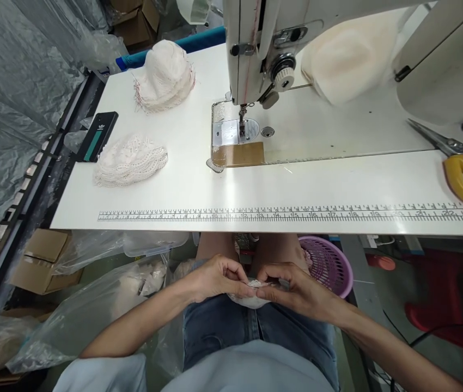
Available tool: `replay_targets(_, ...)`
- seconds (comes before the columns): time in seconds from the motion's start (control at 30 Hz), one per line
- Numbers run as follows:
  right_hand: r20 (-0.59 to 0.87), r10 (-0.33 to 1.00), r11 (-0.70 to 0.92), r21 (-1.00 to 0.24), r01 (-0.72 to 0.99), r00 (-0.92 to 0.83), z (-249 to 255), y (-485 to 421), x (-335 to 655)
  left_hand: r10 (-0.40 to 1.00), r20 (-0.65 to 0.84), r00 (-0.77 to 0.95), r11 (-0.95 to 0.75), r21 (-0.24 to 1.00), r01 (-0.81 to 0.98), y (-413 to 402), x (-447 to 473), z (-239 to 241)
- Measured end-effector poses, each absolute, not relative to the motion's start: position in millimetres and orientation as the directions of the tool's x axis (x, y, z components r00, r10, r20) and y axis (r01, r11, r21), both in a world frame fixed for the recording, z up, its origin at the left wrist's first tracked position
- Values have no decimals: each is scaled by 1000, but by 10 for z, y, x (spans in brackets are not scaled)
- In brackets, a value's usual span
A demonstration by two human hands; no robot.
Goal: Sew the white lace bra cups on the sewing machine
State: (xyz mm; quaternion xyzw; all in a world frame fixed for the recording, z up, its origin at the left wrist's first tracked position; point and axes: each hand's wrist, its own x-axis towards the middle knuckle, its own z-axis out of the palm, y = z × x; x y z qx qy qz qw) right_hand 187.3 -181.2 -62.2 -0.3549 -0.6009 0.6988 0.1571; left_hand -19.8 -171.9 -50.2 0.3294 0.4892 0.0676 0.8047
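Note:
Over my lap, in front of the table edge, both hands pinch one small white fabric piece (251, 300) with a lacy edge. My left hand (222, 279) grips its left side between thumb and fingers. On the other side my right hand (287, 284) holds it the same way, the thumbs almost meeting. Part of the piece is hidden behind my fingers. Above, on the white table (182, 188), lie a stack of white lace pieces (131, 160) and a stack of cream cup-shaped pieces (164, 76).
A sewing machine (243, 54) stands across the table, with cream fabric (349, 60) under its arm. Scissors (460, 158) lie at the right, a dark phone-like slab (97, 136) at the left. A printed ruler (276, 213) runs along the front edge. A purple basket (348, 267) stands below.

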Motion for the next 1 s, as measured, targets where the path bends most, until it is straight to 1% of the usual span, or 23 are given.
replay_targets(0.1,-275,647,-232,-960,160,-711,-625,-1827,1897,420,-750,510,786,582,209,-1727,-173,-488)
replay_targets(0.17,-285,645,-259,-955,148,-709,-625,-1832,1903,414,-754,510,797,571,198,-1737,-158,-481)
replay_targets(0.3,-311,642,-287,-945,156,-701,-621,-1834,1900,393,-766,509,817,545,189,-1757,-128,-470)
replay_targets(0.53,-317,655,-275,-946,174,-686,-648,-1843,1916,413,-805,426,834,523,179,-1758,-87,-455)
replay_targets(0.73,-320,624,-328,-935,133,-713,-651,-1840,1964,378,-812,446,853,492,174,-1744,-87,-489)
replay_targets(1.0,-300,627,-251,-951,178,-718,-679,-1851,1981,344,-828,442,861,466,202,-1716,-44,-452)
